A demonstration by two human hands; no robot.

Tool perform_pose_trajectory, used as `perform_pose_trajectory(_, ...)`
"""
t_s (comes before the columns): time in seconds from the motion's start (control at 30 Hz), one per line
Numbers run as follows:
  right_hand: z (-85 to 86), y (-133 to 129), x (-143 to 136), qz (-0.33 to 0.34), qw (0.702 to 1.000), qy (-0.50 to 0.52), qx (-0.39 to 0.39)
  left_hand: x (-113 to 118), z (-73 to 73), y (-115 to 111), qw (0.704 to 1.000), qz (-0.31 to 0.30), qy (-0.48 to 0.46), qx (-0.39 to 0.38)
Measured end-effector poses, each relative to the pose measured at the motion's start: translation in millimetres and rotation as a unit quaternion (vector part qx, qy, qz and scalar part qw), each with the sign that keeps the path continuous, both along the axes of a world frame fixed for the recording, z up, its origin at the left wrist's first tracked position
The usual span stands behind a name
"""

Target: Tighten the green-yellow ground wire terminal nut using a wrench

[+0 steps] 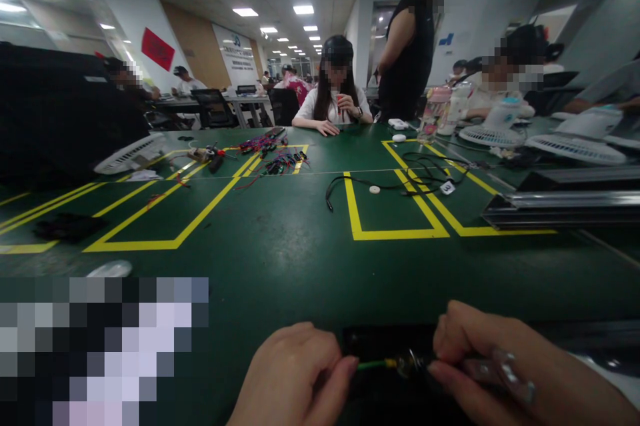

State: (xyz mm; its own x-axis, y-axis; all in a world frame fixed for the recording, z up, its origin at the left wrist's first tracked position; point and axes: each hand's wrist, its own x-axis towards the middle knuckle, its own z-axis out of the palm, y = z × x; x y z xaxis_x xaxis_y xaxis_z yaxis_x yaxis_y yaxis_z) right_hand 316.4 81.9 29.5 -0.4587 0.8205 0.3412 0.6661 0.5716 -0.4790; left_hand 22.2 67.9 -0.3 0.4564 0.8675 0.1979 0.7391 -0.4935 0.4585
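At the bottom centre, my left hand (295,376) is closed, its thumb and fingers pinching the end of a green wire (373,365). This wire runs right to a small part (407,364) with a yellow piece and a shiny, blurred body. My right hand (493,363) is closed at the other side of that part, fingertips at its dark end. A metal tool (505,373), perhaps pliers, also lies within my right hand. Beneath both hands is a black item (390,336) on the green table (280,266). Exactly what the right fingertips pinch is too blurred to tell.
Tangled wires (285,161) and black cables (420,176) lie farther back. Metal profiles (565,199) and white fans (575,143) stand at the right; another fan (133,153) is at the left. A person (333,103) sits opposite, another (407,53) stands behind.
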Motion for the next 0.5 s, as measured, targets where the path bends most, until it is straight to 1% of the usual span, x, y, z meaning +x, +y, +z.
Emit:
perform_pose_trajectory(0.07, 2.8, 0.6, -2.7, -0.006, 1.0, -0.011, 0.012, -0.3, 0.7, 0.3, 1.0, -0.003, 0.0, -0.002)
perform_pose_trajectory(0.1, 4.8, 1.3, -3.1, -0.003, 1.0, -0.022, 0.006, -0.4, 1.0, 0.6, 1.0, -0.005, 0.001, -0.005)
perform_pose_trajectory(0.2, 10.7, 3.5, -0.1, 0.022, 0.997, -0.065, -0.041, -0.6, 2.3, 1.2, 1.0, -0.004, -0.001, -0.018)
perform_pose_trajectory(0.27, 13.6, 4.9, 2.5, 0.034, 0.994, -0.087, -0.057, -0.8, 3.4, 0.7, 1.0, -0.001, -0.004, -0.026)
perform_pose_trajectory(0.37, 18.3, 6.5, 0.7, 0.039, 0.994, -0.096, -0.035, -1.6, 4.3, -0.9, 0.999, -0.004, -0.007, -0.031)
perform_pose_trajectory(0.5, 27.5, 7.8, -9.5, 0.048, 0.993, -0.097, 0.05, -1.7, 3.5, -1.8, 0.999, -0.014, -0.011, -0.036)
